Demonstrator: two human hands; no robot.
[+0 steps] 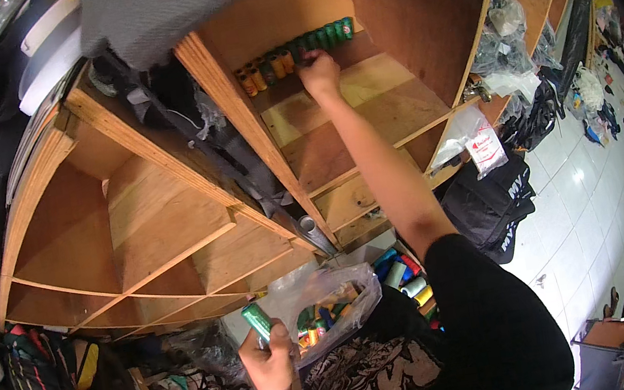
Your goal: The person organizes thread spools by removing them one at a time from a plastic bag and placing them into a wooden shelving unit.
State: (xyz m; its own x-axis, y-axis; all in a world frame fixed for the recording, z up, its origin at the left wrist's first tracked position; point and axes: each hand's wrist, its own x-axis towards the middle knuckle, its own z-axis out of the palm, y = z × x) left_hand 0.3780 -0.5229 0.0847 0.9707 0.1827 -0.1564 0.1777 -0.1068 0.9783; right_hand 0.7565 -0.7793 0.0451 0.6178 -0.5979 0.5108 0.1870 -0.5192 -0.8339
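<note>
Fingers of the left hand (269,358) clamp a green thread spool (256,320) above a clear plastic bag (341,290) of mixed spools. Right hand (320,74) touches the spool row (292,52) on the wooden shelf (362,100); its finger state cannot be determined.

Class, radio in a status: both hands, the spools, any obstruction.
Right hand at row of thread spools on shelf. Left hand grips green spool above plastic bag. Nothing blocking.
</note>
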